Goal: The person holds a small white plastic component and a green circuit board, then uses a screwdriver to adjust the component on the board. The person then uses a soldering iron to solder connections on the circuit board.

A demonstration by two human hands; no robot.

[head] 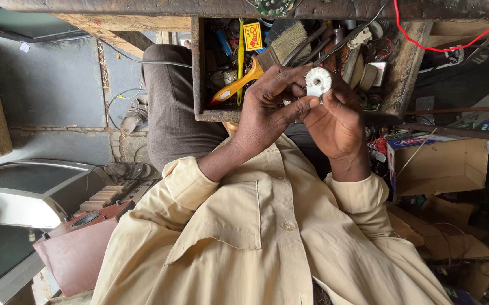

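Note:
Both my hands are raised in front of my chest over an open wooden drawer (198, 68). A small round white plastic part (318, 82) with a hole in its middle sits between them. My right hand (338, 124) holds it from below and behind with the fingertips. My left hand (267, 107) pinches it from the left, thumb lying under its edge and fingers curled over the top. My beige shirt sleeves fill the lower part of the view.
The drawer holds a paintbrush (267, 56) with a yellow-orange handle, screwdrivers and small parts. A cardboard box (448, 166) is at the right, with a red wire (442, 48) above it. A wooden speaker cabinet (80, 243) and a grey casing (29, 192) are at the left.

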